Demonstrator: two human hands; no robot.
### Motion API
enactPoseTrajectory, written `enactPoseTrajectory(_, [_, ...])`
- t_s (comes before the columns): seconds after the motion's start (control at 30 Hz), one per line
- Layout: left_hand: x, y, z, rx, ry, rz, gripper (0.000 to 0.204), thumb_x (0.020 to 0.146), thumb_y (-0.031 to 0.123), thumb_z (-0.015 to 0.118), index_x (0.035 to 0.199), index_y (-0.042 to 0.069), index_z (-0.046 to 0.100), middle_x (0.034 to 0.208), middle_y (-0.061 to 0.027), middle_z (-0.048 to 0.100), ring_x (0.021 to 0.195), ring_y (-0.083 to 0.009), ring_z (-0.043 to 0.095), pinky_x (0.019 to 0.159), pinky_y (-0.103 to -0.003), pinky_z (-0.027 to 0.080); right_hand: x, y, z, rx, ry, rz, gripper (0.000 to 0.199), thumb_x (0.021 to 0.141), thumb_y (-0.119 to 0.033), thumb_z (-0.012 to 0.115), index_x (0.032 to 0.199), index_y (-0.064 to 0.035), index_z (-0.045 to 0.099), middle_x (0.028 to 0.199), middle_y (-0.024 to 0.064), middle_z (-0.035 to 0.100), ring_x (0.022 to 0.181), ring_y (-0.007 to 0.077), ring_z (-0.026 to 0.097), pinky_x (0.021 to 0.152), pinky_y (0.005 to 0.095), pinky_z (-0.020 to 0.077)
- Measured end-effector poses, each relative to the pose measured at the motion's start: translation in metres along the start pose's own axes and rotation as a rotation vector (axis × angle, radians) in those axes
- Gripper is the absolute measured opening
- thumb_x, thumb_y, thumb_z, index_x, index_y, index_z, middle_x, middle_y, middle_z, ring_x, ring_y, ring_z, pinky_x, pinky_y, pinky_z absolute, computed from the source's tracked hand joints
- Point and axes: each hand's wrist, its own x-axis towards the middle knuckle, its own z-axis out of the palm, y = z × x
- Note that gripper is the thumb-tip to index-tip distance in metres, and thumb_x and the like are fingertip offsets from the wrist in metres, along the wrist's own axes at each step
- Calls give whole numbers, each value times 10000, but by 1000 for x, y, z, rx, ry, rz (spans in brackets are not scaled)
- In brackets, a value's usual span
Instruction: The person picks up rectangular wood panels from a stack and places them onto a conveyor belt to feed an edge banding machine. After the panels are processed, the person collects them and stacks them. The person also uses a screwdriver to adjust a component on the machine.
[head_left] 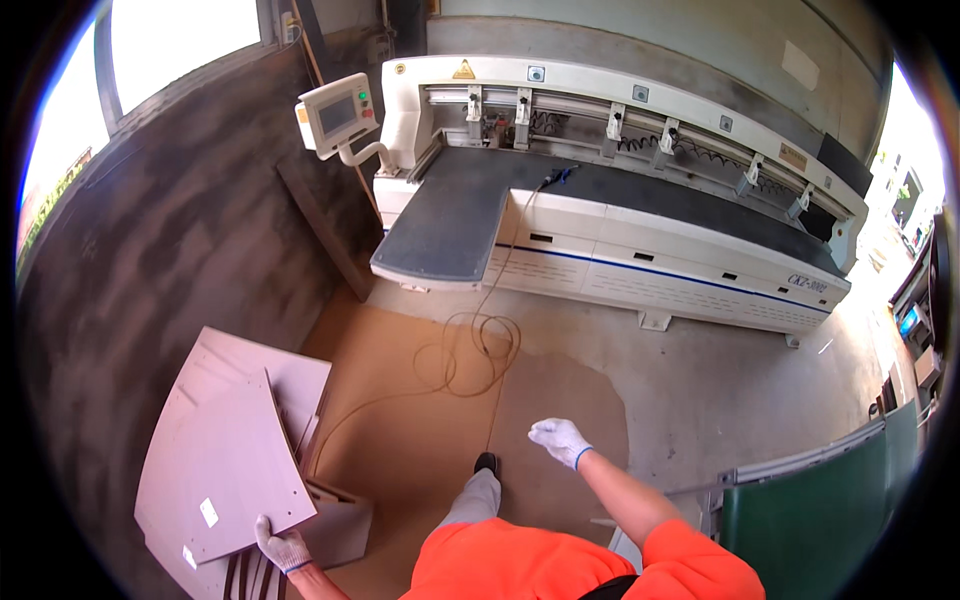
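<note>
**Left hand on the upper panel's edge, right hand free**

The left hand (284,548), in a pale knit glove, is closed on the near edge of the upper panel (245,460), its thumb by the top face. The right hand (560,440), gloved alike, hovers over the floor with nothing in it, its fingers side by side and the thumb hard to tell apart.

Largest in the room is the long white machine (640,240) with its dark bed (445,230). Next comes the panel stack (232,355) at lower left, fanned unevenly, with the upper panel lying askew across it. A thin hose (470,396) loops over the floor, running up to a blue-tipped tool (560,177) on the bed. Smallest is a white label (208,513) on the upper panel.

As far as one moment can show, the handling looks partway: the panel is gripped one-handed but not clear of the stack, nor squared with it. Whether it is being picked up or laid down cannot be told.

The left fingertips seem hidden under the panel. The lower boards are mostly covered, so their count is uncertain, and the tool is too small to identify.
</note>
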Motion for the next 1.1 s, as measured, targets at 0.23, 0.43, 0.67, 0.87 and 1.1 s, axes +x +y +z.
enactPoseTrajectory(0.23, [35,-134,194,-61,-159,-51,397,948,186,658,1251,-71,648,1284,-181,697,1220,-314,666,1073,-503,533,176,-9,-95,353,54,143,255,904,-104,856,1117,6,768,1008,40,768,885,141,692,790,300,557])
enactPoseTrajectory(0.43, [84,-306,367,-120,-246,-347,106,861,74,664,950,47,716,1157,-111,726,1192,-314,655,1118,-543,499,265,18,-160,299,130,180,196,926,-150,829,1047,1,801,946,49,768,835,144,676,762,317,549])
enactPoseTrajectory(0.67, [110,-557,588,-26,-338,-524,65,862,36,649,915,45,687,1020,-88,701,1066,-284,668,1076,-491,525,367,70,-312,558,309,215,168,922,-137,828,1024,-7,802,873,52,761,754,153,690,657,305,535])
enactPoseTrajectory(0.87, [145,-749,724,17,-348,-570,176,880,18,656,1055,2,664,1101,-120,702,1111,-295,682,1075,-464,550,441,60,-458,366,478,230,165,921,-176,817,949,-15,792,813,23,733,689,122,636,628,310,508])
enactPoseTrajectory(1.1, [199,-891,818,162,-311,-666,144,916,-1,681,1058,23,675,1076,-85,713,1016,-268,715,935,-397,616,577,36,-533,174,461,146,214,922,-199,793,995,2,798,885,32,751,809,121,643,734,334,525])
